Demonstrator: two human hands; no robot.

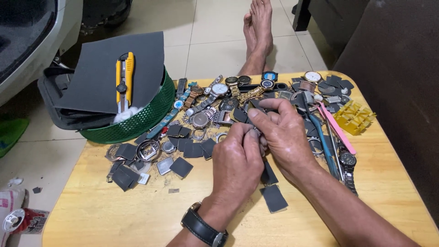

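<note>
Over the wooden table (91,210), two hands, left hand (235,167) and right hand (286,135), share a pinching grip on one sandpaper strip (268,174).

Home watch-repair corner: low wooden table (91,215) on tiled floor (215,41), strewn watches (219,89), sandpaper scraps (274,197).

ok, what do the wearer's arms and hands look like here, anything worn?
Both hands are bare: no gloves, no rings visible. The left hand has a wristwatch on its wrist, with a black strap and a silver-coloured metal case. The right hand has nothing on its wrist. Both forearms are uncovered, with no sleeves in view.
</note>
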